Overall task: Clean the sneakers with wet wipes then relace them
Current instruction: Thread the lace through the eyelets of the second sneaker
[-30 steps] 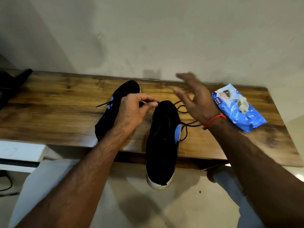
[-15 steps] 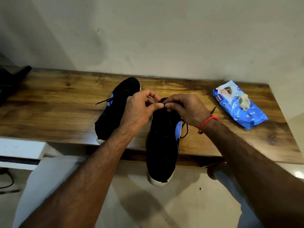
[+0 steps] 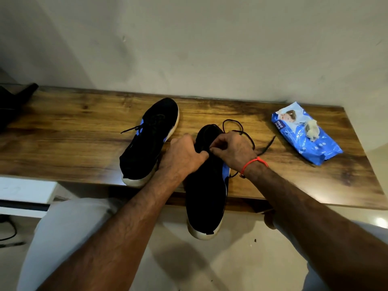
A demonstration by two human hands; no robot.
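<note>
My left hand (image 3: 182, 156) is curled around the top of the black sneaker with a white sole and a blue side patch (image 3: 206, 198), and it grips the shoe near the lace holes. My right hand (image 3: 233, 151) is just beside it, and its fingers pinch the thin black lace (image 3: 247, 134) right over the shoe. The lace loops out behind my right hand and its loose end lies on the brown wooden table (image 3: 63, 143). This shoe sticks out over the near edge of the table, with its white end hanging in the air. The other black sneaker with a white sole (image 3: 150, 141) lies flat on the table, just to the left of my left hand. The blue pack of wet wipes (image 3: 304, 135) sits well apart on the right, with a crumpled grey wipe (image 3: 312, 129) on top of it. I wear a red thread band (image 3: 253, 162) on my right wrist.
</note>
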